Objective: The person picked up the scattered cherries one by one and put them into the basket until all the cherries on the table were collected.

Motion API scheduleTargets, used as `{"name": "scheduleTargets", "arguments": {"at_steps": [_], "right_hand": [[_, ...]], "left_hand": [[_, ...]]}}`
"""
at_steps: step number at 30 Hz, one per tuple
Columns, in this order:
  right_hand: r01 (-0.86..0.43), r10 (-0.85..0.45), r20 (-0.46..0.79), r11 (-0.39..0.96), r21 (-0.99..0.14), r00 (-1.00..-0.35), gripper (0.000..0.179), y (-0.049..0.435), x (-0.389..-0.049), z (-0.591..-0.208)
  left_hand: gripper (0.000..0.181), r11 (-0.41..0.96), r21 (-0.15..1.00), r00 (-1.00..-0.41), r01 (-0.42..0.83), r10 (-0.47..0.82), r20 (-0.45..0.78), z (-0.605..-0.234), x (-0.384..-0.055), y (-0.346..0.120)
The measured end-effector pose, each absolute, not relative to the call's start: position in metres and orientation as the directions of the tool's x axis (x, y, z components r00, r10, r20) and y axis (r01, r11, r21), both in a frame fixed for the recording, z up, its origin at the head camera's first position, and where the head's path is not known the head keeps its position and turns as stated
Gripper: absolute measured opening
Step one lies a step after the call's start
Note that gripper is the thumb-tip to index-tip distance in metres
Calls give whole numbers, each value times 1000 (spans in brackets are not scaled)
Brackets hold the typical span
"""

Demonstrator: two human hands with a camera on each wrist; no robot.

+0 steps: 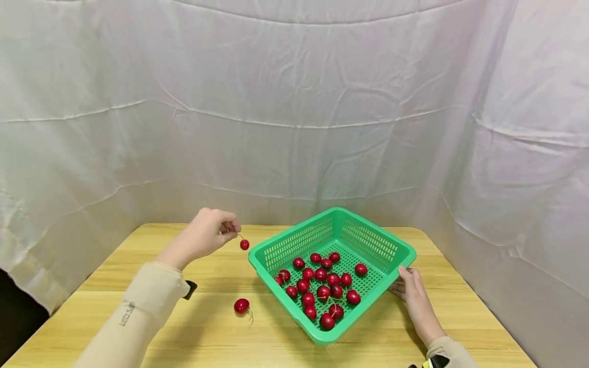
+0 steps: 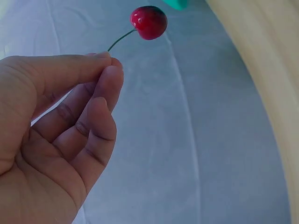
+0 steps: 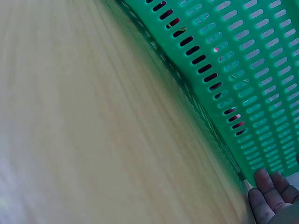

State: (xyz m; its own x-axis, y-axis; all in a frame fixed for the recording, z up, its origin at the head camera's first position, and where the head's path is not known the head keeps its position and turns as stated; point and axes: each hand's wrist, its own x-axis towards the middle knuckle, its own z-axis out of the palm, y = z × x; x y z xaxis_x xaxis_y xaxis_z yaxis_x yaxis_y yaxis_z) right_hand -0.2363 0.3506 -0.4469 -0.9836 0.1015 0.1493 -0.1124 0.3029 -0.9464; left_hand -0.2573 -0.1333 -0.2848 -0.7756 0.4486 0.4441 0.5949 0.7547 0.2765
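Between thumb and fingertips my left hand (image 1: 213, 231) pinches the thin stem of a red cherry (image 1: 244, 245), which hangs just left of the green basket (image 1: 332, 338). In the left wrist view the cherry (image 2: 149, 22) points away from the hand (image 2: 70, 121) on its green stem. My right hand (image 1: 416, 301) grips the basket at its right corner, thumb over the rim and fingers against the outer wall. The right wrist view shows those fingers (image 3: 268, 191) against the slotted side (image 3: 243, 84). Several red cherries (image 1: 320, 275) lie on the basket's floor.
One more cherry (image 1: 241, 306) with a stem lies on the wooden table (image 1: 202, 332), left of the basket. Pale cloth (image 1: 294, 128) hangs behind the table and along its sides.
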Motion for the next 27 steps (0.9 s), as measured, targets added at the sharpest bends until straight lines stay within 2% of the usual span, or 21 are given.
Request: {"name": "scheduleTargets", "arguments": {"at_steps": [12, 27], "right_hand": [[-115, 98, 151, 305, -945, -984, 57, 352, -237, -449], [-97, 91, 131, 306, -947, -987, 60, 350, -238, -450]], "left_hand": [[20, 679, 287, -729, 676, 556, 400, -258, -277, -65], [24, 670, 171, -689, 723, 677, 260, -273, -301, 16]]}}
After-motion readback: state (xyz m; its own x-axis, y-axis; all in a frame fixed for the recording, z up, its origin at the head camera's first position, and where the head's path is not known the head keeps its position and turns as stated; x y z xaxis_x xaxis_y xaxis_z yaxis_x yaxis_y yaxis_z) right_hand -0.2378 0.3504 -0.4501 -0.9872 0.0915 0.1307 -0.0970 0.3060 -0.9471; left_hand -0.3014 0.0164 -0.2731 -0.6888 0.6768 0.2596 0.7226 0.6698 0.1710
